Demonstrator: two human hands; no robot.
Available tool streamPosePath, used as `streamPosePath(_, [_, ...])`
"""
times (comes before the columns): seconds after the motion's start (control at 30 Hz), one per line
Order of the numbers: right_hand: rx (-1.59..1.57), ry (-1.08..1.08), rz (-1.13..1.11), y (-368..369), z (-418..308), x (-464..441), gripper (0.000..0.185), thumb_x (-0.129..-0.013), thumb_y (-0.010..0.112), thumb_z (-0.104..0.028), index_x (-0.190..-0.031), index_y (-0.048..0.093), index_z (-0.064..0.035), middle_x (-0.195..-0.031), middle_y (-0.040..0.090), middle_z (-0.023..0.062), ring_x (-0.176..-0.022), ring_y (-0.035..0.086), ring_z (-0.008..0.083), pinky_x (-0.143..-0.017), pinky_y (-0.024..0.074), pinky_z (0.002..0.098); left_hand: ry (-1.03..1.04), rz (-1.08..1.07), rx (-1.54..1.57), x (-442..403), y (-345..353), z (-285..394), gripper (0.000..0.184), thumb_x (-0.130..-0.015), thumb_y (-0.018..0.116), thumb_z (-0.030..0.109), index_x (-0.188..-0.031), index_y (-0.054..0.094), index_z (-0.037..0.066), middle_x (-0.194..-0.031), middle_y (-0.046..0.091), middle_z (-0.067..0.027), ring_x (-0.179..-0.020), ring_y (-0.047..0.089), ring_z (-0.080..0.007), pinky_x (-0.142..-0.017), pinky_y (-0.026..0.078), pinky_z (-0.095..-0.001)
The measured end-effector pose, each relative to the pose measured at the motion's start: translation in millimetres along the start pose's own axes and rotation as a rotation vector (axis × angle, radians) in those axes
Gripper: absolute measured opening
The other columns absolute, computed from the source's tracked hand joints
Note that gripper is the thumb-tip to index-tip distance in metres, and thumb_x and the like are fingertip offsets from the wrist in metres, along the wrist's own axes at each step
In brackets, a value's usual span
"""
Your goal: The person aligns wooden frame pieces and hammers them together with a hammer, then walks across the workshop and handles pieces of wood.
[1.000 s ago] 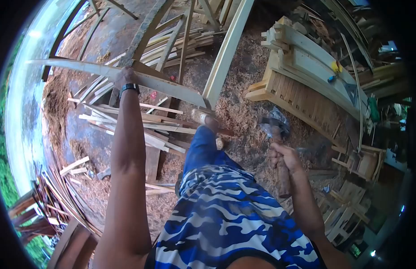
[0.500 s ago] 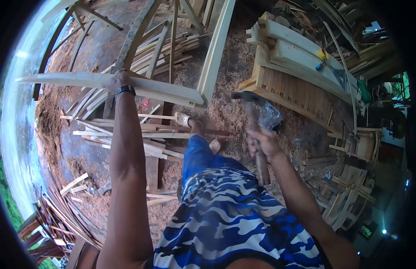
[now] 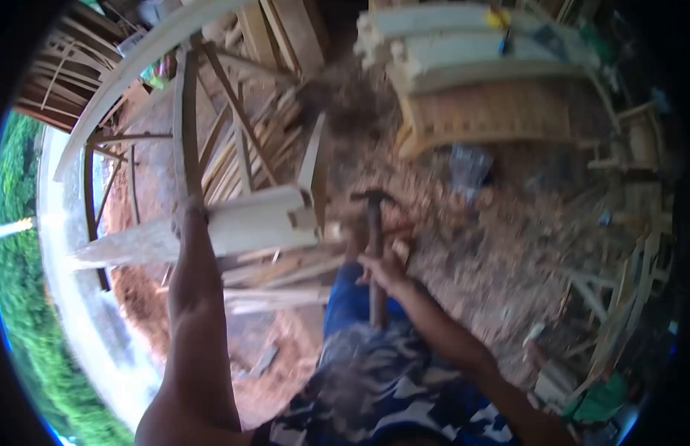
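My right hand [image 3: 383,269] is wrapped round the handle of a claw hammer [image 3: 375,223], whose head points away from me above my legs. My left hand [image 3: 187,215], its fingers blurred, grips a long pale wooden board [image 3: 259,219] around its middle. The board's broad face is toward me, its left end tapers, and its right end shows a cut notch. Right at that notched end stands another pale wooden piece [image 3: 313,160]; whether the two are joined I cannot tell. The hammer is apart from the board.
A trestle-like wooden frame [image 3: 186,119] stands beyond my left hand. Loose strips [image 3: 278,275] lie under the board. Stacked carved panels [image 3: 486,104] are at the back right, near a clear plastic bag [image 3: 470,167]. Shavings cover the floor. Someone in green [image 3: 599,398] is at lower right.
The board has turned from its narrow edge to its broad face. My right hand and the hammer have moved left, toward the board's notched end. The whole view has swung round.
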State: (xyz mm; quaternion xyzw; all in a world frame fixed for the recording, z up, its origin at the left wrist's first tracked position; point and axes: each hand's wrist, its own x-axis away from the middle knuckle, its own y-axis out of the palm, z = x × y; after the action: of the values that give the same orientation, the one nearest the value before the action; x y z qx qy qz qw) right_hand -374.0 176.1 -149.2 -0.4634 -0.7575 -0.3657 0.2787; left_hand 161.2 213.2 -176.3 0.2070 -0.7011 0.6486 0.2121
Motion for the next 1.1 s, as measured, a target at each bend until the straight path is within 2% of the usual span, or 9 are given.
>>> streamPosePath(0.13, [-0.222,0.033,-0.071,-33.1,5.1,11.7,0.023,-0.086,0.065,-0.009,-0.101,0.048,-0.0028,-0.069,0.052,0.0060,-0.056,0.058,0.0159,-0.056,0.0599,0.0397,0.266,-0.226,-0.521,31.4,-34.1,0.2,0.059,-0.087,0.058,0.034,-0.138,0.046,0.008,-0.147,0.032,-0.0263,-0.133,0.038,-0.0403,-0.103,0.039,-0.0470])
streamPosePath(0.23, [-0.293,0.078,-0.074,-70.9,-8.0,26.3,0.016,-0.088,0.064,-0.012,-0.097,0.052,-0.0062,-0.069,0.054,0.0038,-0.054,0.056,0.0138,-0.050,0.0520,0.0323,0.311,1.086,-0.286,35.4,34.5,-21.3,0.039,-0.090,0.055,0.029,-0.124,0.061,0.012,-0.115,0.063,-0.0224,-0.103,0.062,-0.0393,-0.092,0.047,-0.0455])
streamPosePath(0.43, [-0.058,0.011,0.381,-145.7,-86.5,105.4,0.022,-0.092,0.060,-0.028,-0.093,0.053,-0.0070,-0.069,0.054,0.0024,-0.051,0.053,0.0112,-0.049,0.0474,0.0292,1.145,0.011,-0.180,134.4,34.9,24.8,0.070,-0.081,0.065,0.056,-0.130,0.053,0.007,-0.111,0.064,-0.0237,-0.108,0.060,-0.0379,-0.090,0.048,-0.0426])
streamPosePath(0.53, [-0.203,-0.166,0.483,-176.9,-109.4,111.7,0.026,-0.093,0.059,-0.032,-0.092,0.052,-0.0068,-0.068,0.053,0.0021,-0.056,0.055,0.0121,-0.053,0.0490,0.0304,1.503,-0.076,-0.130,162.6,29.0,25.1,0.072,-0.076,0.066,0.063,-0.123,0.058,0.008,-0.102,0.067,-0.0216,-0.102,0.063,-0.0369,-0.088,0.049,-0.0427])
streamPosePath(0.73, [-0.612,-0.113,0.523,-35.0,-29.8,25.9,0.020,-0.092,0.051,-0.027,-0.089,0.047,-0.0076,-0.067,0.053,0.0045,-0.056,0.056,0.0181,-0.056,0.0518,0.0355,1.284,-0.036,-0.527,190.1,13.4,33.6,0.079,-0.067,0.069,0.071,-0.114,0.061,0.009,-0.099,0.068,-0.0176,-0.092,0.065,-0.0364,-0.079,0.049,-0.0466])
streamPosePath(0.77, [-0.076,0.089,0.282,3.9,1.1,28.5,0.020,-0.092,0.055,-0.025,-0.092,0.048,-0.0063,-0.067,0.053,0.0046,-0.053,0.056,0.0184,-0.054,0.0523,0.0351,1.260,-0.001,-0.537,192.2,13.5,32.6,0.080,-0.066,0.069,0.073,-0.113,0.061,0.009,-0.097,0.068,-0.0176,-0.091,0.065,-0.0366,-0.077,0.049,-0.0466])
streamPosePath(0.83, [-0.019,0.190,-0.320,50.4,-28.2,54.0,0.022,-0.092,0.057,-0.024,-0.095,0.049,-0.0046,-0.067,0.054,0.0043,-0.052,0.055,0.0162,-0.052,0.0530,0.0342,1.297,0.023,-0.473,176.7,23.8,25.2,0.077,-0.065,0.071,0.071,-0.106,0.064,0.007,-0.088,0.068,-0.0172,-0.084,0.066,-0.0355,-0.074,0.049,-0.0451])
streamPosePath(0.97, [0.128,0.133,-0.274,-15.8,-83.1,59.7,0.024,-0.093,0.058,-0.027,-0.096,0.050,-0.0049,-0.064,0.053,0.0034,-0.052,0.056,0.0143,-0.049,0.0517,0.0323,1.361,0.087,-0.379,177.2,19.2,22.9,0.074,-0.062,0.073,0.071,-0.096,0.067,0.005,-0.079,0.067,-0.0167,-0.077,0.066,-0.0347,-0.068,0.049,-0.0438])
streamPosePath(1.1, [-0.224,-0.031,0.307,-19.0,-67.4,45.8,0.022,-0.094,0.056,-0.027,-0.089,0.051,-0.0066,-0.060,0.051,0.0027,-0.050,0.056,0.0131,-0.046,0.0485,0.0302,1.317,0.034,-0.426,176.5,17.5,26.0,0.075,-0.062,0.073,0.071,-0.098,0.066,0.005,-0.080,0.067,-0.0177,-0.078,0.066,-0.0356,-0.069,0.049,-0.0440])
